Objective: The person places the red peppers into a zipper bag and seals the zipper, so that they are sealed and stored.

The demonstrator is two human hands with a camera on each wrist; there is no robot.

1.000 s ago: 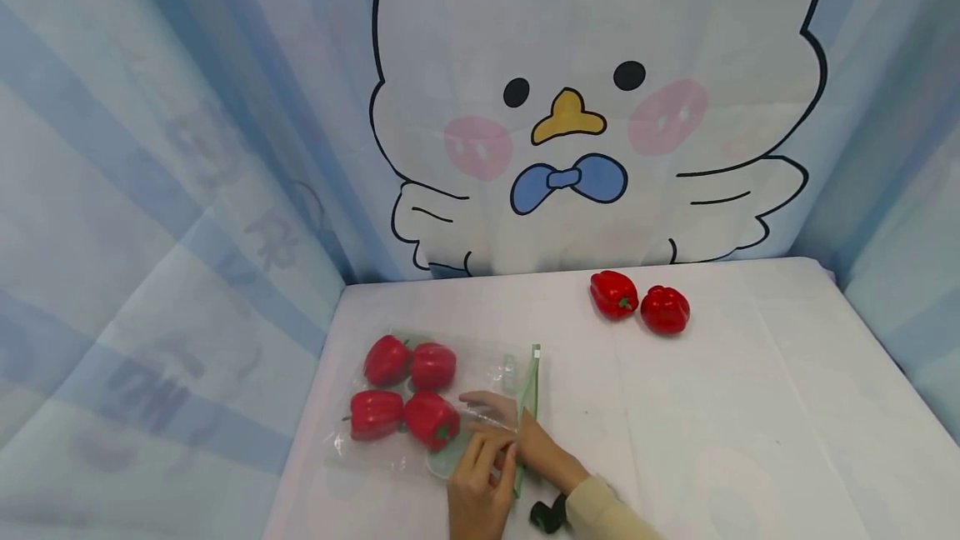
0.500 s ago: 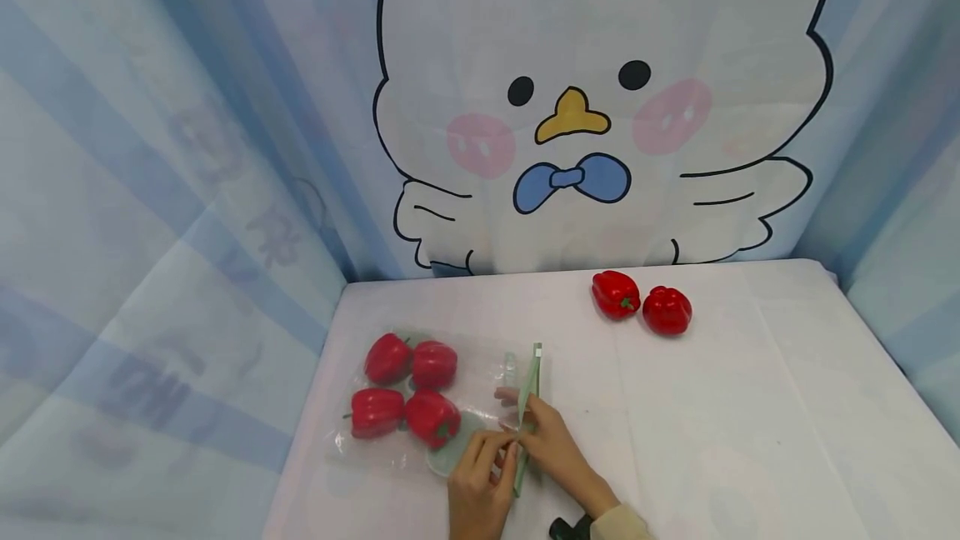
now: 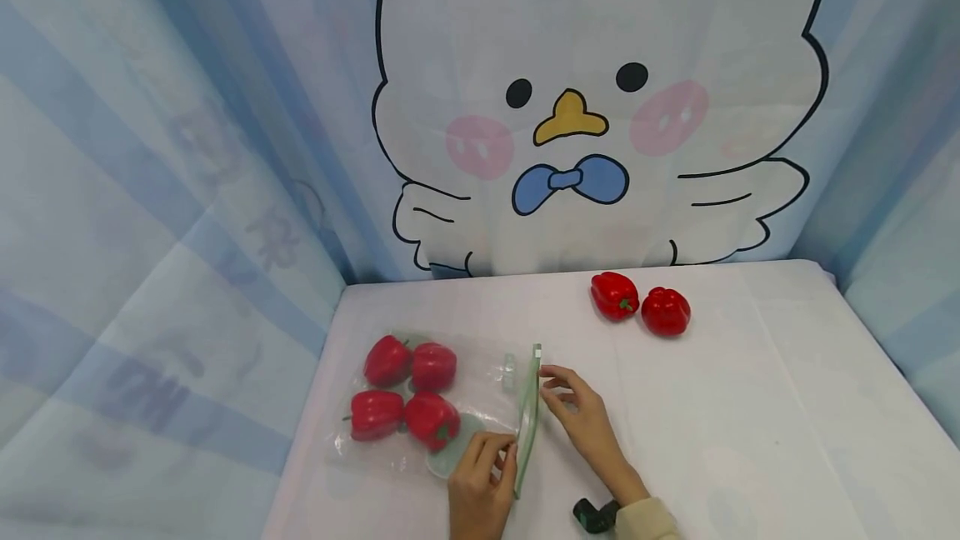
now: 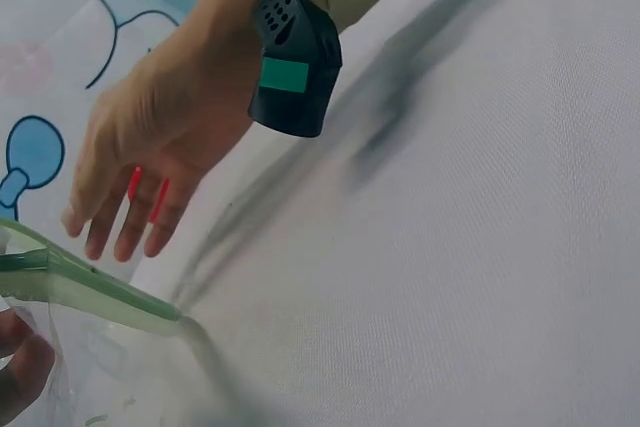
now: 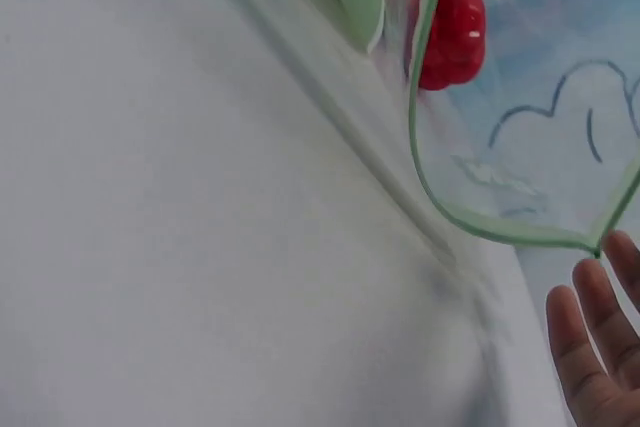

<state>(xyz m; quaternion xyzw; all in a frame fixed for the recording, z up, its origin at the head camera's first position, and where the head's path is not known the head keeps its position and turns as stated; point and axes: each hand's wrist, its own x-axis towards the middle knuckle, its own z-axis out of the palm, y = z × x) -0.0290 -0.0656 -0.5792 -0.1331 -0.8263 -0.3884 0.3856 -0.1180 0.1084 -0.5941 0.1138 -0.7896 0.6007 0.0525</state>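
A clear zip bag (image 3: 480, 382) with a green zip strip (image 3: 529, 407) lies on the white table (image 3: 750, 407). Several red peppers (image 3: 408, 394) are inside it. My left hand (image 3: 497, 455) pinches the near end of the bag's mouth by the strip. My right hand (image 3: 558, 386) hovers open just right of the strip's far end, fingers straight, holding nothing. The left wrist view shows that right hand (image 4: 140, 177) above the green strip (image 4: 90, 292). In the right wrist view the bag's mouth (image 5: 480, 222) gapes open, with a pepper (image 5: 450, 32) inside and my fingertips (image 5: 590, 347) beside it.
Two loose red peppers (image 3: 613, 294) (image 3: 664, 311) sit side by side at the back of the table. A cartoon duck curtain (image 3: 585, 107) stands behind, and blue striped cloth walls close in both sides. A black wrist camera (image 3: 596, 515) sits on my right wrist.
My right hand has drawn out of the bag's mouth and moved right and away, its fingers now spread outside the zip strip. My left hand keeps its pinch in place.
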